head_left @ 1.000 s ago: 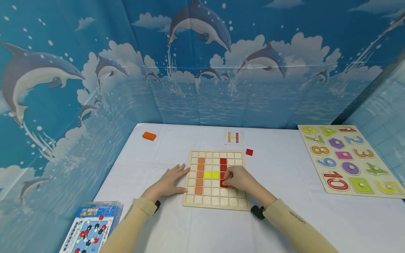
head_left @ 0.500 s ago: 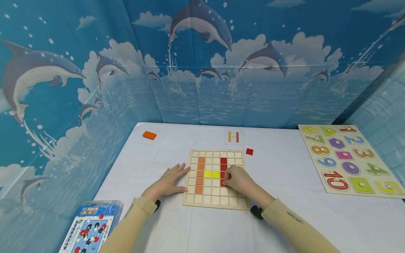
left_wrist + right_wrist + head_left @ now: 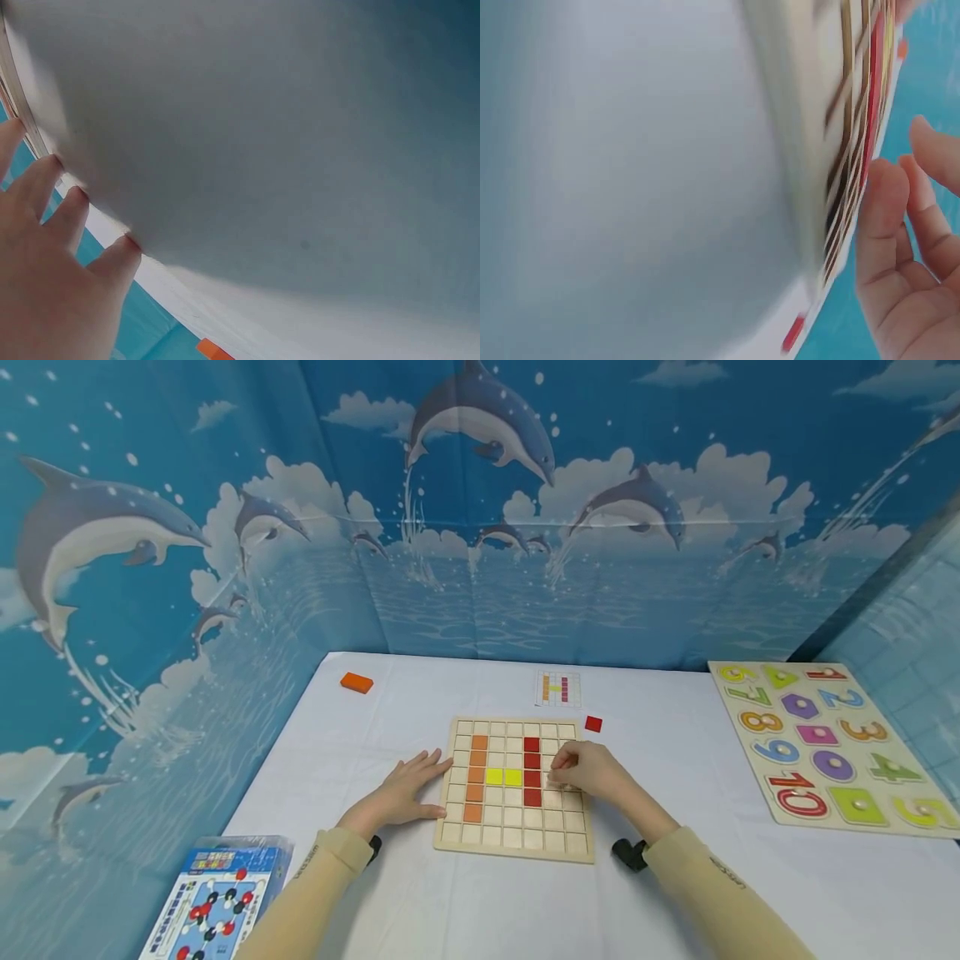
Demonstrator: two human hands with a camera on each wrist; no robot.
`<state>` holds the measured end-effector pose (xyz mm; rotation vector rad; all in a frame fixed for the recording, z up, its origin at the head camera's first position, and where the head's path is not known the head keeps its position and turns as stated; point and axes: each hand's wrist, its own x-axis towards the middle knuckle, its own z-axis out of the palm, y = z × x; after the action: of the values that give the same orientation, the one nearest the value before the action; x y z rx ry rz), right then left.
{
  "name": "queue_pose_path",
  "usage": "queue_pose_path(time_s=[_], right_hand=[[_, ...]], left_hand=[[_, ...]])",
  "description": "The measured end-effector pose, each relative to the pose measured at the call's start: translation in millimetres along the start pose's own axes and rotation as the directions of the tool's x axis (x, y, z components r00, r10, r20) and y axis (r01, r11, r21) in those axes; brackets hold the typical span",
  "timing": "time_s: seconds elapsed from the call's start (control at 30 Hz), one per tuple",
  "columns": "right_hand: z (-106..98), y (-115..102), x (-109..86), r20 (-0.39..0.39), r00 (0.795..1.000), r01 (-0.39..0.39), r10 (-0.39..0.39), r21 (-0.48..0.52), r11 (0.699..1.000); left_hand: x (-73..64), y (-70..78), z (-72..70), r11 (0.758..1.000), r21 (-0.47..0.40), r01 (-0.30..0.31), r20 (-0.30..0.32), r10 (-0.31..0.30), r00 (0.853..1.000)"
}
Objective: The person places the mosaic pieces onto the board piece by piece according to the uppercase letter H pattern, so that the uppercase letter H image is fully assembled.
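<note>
A pale wooden grid board [image 3: 512,839] lies flat on the white tabletop. In its cells sit a column of orange tiles [image 3: 474,792], two yellow tiles [image 3: 494,777] and a column of red tiles [image 3: 532,778]. My left hand [image 3: 405,793] rests at the board's left edge, fingers spread, fingertips at the rim. Over the board's right part is my right hand [image 3: 592,770], just right of the red column. Its fingers [image 3: 885,195] bend loosely in the right wrist view, with thumb and index finger apart and nothing between them. Beyond the board's upper right corner lies a loose red tile [image 3: 593,724].
A small pattern card [image 3: 558,689] lies behind the board. An orange block [image 3: 357,682] sits at the back left. On the right lies a number-and-shape puzzle board [image 3: 861,756]. A blue boxed set [image 3: 217,902] stands at the front left. A dolphin-print curtain [image 3: 465,602] hangs behind the table.
My right hand has drawn back to the right from the red column, leaving the lowest red tile in its cell in full view. The left hand keeps its place.
</note>
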<state>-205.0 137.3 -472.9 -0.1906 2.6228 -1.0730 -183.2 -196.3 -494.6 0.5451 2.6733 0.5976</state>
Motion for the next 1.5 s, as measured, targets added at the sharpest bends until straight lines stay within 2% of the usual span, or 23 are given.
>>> queue_pose_path(time_s=[0.2,0.37,0.6,0.97,1.27,1.5], right_hand=[[-26,26,16.0,-0.114,0.993,-0.022,0.026,0.033,0.999],[-39,42,27.5,-0.171,0.979,-0.100,0.112,0.080,0.992],[-51,54,38.5,-0.179,0.964,-0.173,0.196,0.140,0.975],[-54,57,49.0,-0.174,0.967,-0.168,0.189,0.126,0.978],[-47,54,57.9,-0.154,0.968,-0.189,0.197,0.062,0.980],[-45,50,61.1,-0.175,0.969,-0.179,0.172,-0.025,0.983]], left_hand=[[-0.3,0.0,-0.4,1.000,0.004,0.008,0.008,-0.008,1.000],[0.6,-1.1,1.7,1.000,0.009,0.010,0.014,-0.010,1.000],[-1.3,1.3,1.8,1.000,-0.009,0.011,0.014,-0.011,1.000],[-1.9,1.5,-0.2,1.000,-0.006,0.011,0.010,-0.011,1.000],[-1.8,1.4,-0.5,1.000,-0.008,0.008,0.007,-0.008,1.000],[-0.9,1.7,-0.6,1.000,-0.010,0.008,0.001,-0.008,1.000]])
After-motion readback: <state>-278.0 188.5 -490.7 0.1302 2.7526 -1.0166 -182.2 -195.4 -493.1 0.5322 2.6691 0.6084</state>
